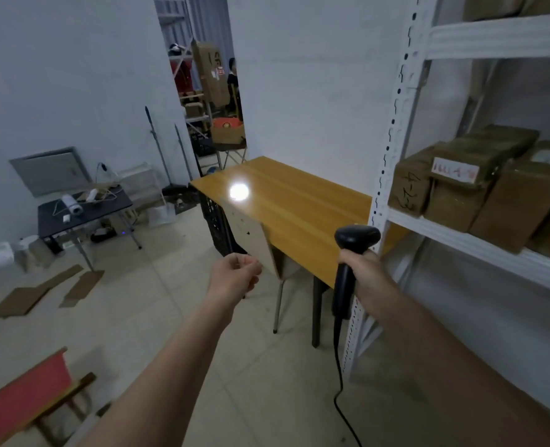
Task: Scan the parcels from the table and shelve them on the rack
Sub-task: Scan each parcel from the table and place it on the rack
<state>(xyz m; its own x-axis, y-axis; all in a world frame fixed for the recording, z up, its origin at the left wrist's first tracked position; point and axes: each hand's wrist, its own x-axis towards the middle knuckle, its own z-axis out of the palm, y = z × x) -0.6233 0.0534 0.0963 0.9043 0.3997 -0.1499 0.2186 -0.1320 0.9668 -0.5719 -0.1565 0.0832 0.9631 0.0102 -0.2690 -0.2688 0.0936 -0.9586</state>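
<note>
Head view has the left hand (pixel 234 274) pinching a flat parcel (pixel 251 235) upright just left of the table (pixel 299 201), presumably so the scanner (pixel 352 253) gripped in the right hand (pixel 364 269) can read it

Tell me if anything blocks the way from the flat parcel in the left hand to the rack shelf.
Nothing visible blocks it. The left hand holds the flat parcel over the table; the rack stands to the right, its front open, cardboard boxes already filling much of that shelf.

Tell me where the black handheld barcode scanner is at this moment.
In the head view, the black handheld barcode scanner is gripped in the right hand, beside the white metal rack, over the wooden table's near end.
</note>
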